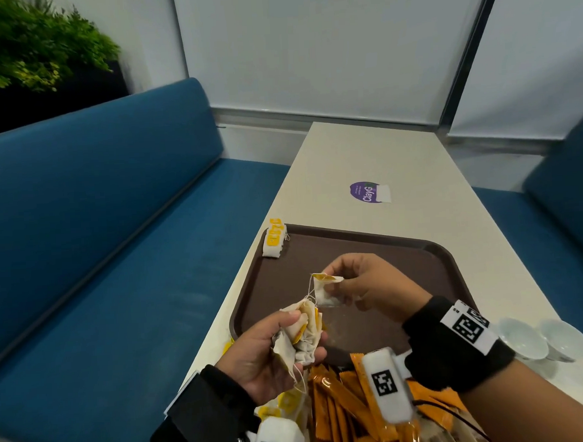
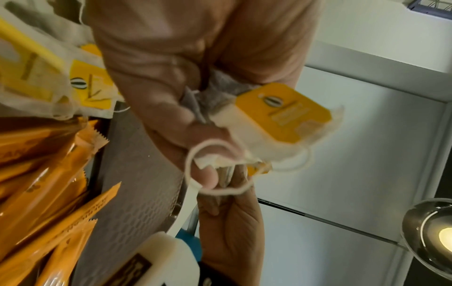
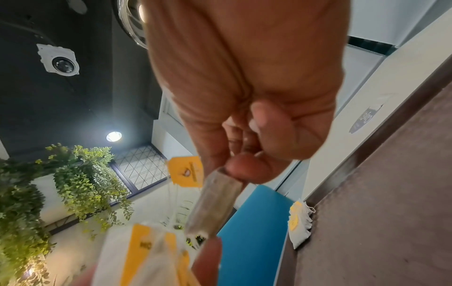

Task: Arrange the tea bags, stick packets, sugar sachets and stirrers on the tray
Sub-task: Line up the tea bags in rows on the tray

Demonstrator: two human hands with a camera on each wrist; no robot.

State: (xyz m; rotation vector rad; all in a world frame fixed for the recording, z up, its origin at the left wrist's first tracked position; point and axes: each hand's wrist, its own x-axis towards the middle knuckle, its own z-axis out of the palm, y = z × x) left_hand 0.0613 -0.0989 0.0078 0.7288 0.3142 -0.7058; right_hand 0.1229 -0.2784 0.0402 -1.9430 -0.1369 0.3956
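Above the near part of the brown tray (image 1: 435, 258), my left hand (image 1: 272, 352) grips a crumpled bunch of tea bags (image 1: 303, 334) with yellow tags (image 2: 281, 112). My right hand (image 1: 359, 284) pinches a single tea bag (image 1: 325, 291) just right of the bunch, and thin strings join the two. In the right wrist view that single tea bag (image 3: 215, 201) hangs from my fingertips (image 3: 244, 168). A small row of tea bags (image 1: 275, 238) lies on the tray's far left corner. Orange stick packets (image 1: 338, 406) are heaped at the tray's near edge.
The tray sits on a long white table (image 1: 397, 156) with a purple sticker (image 1: 365, 192). Two small white cups (image 1: 546, 341) stand at the right. More tea bags (image 1: 285, 405) lie near my left wrist. Blue benches (image 1: 116, 228) flank the table.
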